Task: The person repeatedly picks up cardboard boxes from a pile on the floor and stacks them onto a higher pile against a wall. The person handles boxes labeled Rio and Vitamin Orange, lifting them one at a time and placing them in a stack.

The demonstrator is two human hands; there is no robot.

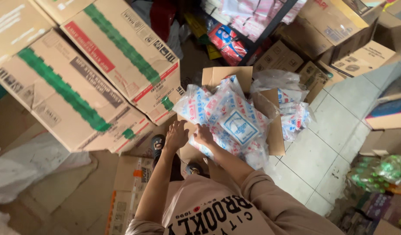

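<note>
Left hand [176, 135]: open, fingers spread, resting flat on the near-left edge of the heap of clear plastic packets [228, 119]; nothing grasped.
Right hand [203, 135]: pressed against the lower side of the same heap, fingers partly hidden under the plastic; cannot tell if closed on a packet.
Packets: piled high in an open cardboard box [226, 75] on the floor, just in front of the feet; more packets [294, 117] spilled at the right side.
Around: big taped cartons [78, 82] stacked at left, tiled floor [326, 148] at right.
Good handling, as judgement: slippery and loose, so better to support from below with both palms and to keep heap level, not to pinch one corner.
</note>
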